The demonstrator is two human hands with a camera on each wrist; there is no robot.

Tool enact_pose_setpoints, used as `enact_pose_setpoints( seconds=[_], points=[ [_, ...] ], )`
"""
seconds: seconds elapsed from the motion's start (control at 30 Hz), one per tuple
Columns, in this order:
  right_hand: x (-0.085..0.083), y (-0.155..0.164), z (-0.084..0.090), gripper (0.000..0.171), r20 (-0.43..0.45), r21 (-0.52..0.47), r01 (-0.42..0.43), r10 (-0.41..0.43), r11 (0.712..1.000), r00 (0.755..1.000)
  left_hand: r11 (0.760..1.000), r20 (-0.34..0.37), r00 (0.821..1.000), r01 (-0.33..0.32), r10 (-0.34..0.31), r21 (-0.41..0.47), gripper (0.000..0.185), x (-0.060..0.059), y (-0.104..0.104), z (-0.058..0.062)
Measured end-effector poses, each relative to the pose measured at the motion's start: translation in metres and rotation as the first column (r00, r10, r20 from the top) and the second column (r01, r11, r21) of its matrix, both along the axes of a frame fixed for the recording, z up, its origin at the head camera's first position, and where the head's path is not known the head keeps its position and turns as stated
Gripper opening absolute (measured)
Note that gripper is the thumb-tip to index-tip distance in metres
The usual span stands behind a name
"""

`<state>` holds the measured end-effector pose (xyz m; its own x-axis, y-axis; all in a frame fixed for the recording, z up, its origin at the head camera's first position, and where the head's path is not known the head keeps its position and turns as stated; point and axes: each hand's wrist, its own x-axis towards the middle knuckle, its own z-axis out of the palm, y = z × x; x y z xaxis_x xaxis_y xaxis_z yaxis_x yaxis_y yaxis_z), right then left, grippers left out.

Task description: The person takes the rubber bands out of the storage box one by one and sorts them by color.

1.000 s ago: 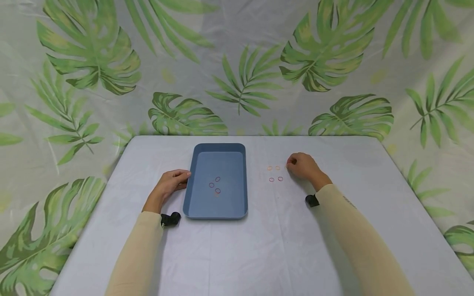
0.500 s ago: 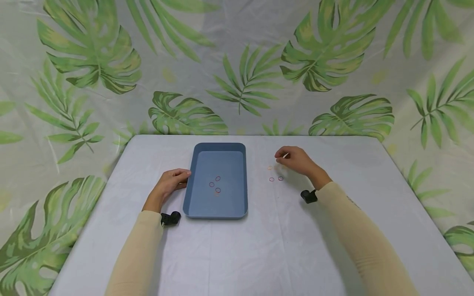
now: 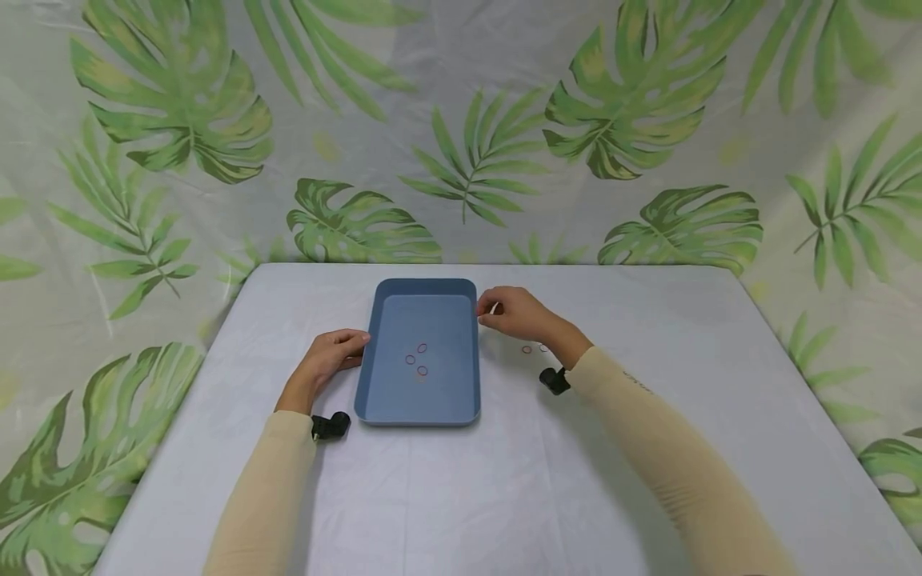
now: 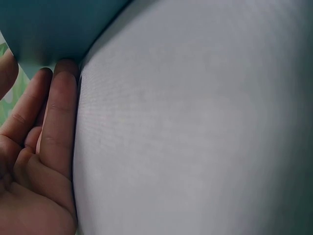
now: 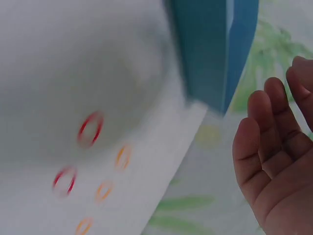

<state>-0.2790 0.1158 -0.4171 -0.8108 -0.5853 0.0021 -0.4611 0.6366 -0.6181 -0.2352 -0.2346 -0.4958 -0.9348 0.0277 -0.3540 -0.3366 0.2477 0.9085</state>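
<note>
Right hand (image 3: 517, 314) moved beside blue tray (image 3: 421, 412)

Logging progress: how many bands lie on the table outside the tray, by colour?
Red bands: 2
Orange bands: 3
Total: 5

Head view bright, even, diffuse light; soft faint shadows under both forearms on the table (image 3: 648, 336). Mild wide-angle bending at edges, backdrop (image 3: 461, 120) sharp. Left wrist view dim toward right side, close-up soft focus, cloth weave visible mid-frame. Right wrist view motion-blurred: rubber bands (image 5: 90, 128) smeared, tray (image 5: 210, 49) edge soft, right hand (image 5: 274, 156) sharper, backdrop washed out.
</note>
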Motion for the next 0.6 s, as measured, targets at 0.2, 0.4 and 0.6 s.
enact_pose_setpoints(
  seconds=[0.2, 0.4, 0.6],
  points=[
    [0.02, -0.04, -0.005, 0.014, -0.036, 0.034, -0.165, 0.167, 0.986, 0.985, 1.0, 0.009, 1.0, 0.004, -0.004, -0.014, 0.048, 0.001, 0.002, 0.001],
    [0.035, -0.066, -0.018, 0.013, -0.084, 0.09, -0.213, 0.221, 0.973, 0.972, 1.0, -0.001, 1.0, 0.012, -0.012, -0.018, 0.051, 0.002, 0.002, 0.0],
    [0.04, -0.079, -0.031, 0.01, -0.152, 0.162, -0.196, 0.22, 0.967, 0.964, 1.0, 0.005, 1.0, 0.003, -0.003, -0.01, 0.05, 0.003, 0.002, 0.004]
  ],
)
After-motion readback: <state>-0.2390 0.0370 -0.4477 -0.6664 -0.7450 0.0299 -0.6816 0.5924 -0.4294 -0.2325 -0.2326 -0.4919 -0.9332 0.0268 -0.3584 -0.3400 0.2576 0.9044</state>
